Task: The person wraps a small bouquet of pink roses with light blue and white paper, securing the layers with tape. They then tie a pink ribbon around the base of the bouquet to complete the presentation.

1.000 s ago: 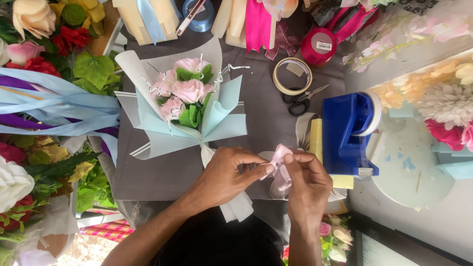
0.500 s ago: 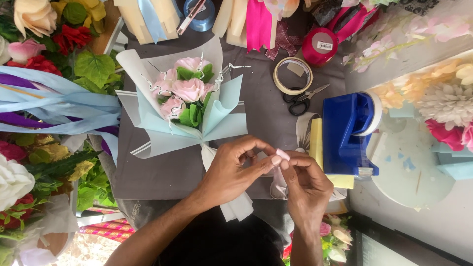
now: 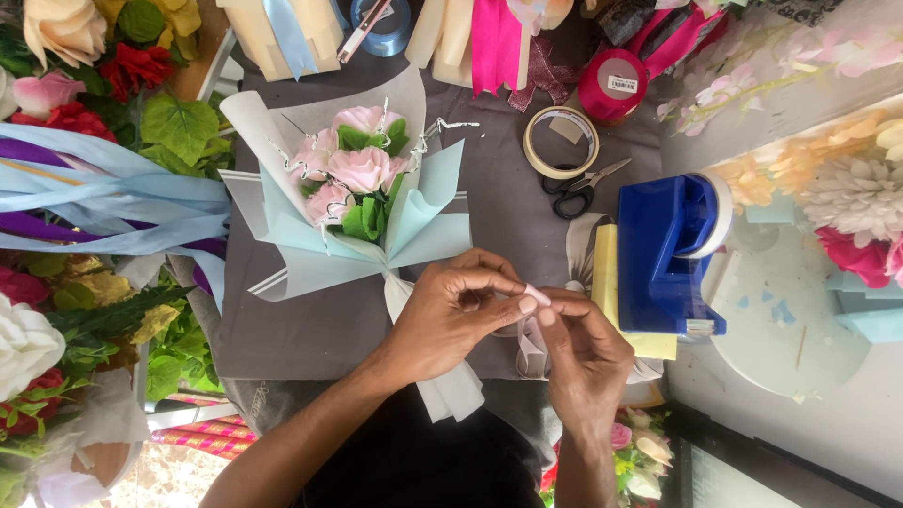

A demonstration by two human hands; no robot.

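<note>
My left hand point(image 3: 453, 310) and my right hand point(image 3: 583, 350) meet over the grey table, both pinching a small pale pink ribbon point(image 3: 536, 294) between fingertips. More of the ribbon hangs below the hands. Just beyond my left hand lies a bouquet point(image 3: 353, 183) of pink roses with green leaves, wrapped in pale blue and white paper, its white stem end running under my left wrist.
A blue tape dispenser point(image 3: 663, 249) stands right of my hands beside a yellow pad point(image 3: 604, 268). Black scissors point(image 3: 574, 193) and a tape roll point(image 3: 561, 141) lie further back. Ribbon spools and artificial flowers crowd the far edge, left side and right shelf.
The pink ribbon loop has been drawn tighter. My hands have closed together, and now only a small bit of ribbon shows between the fingertips.
</note>
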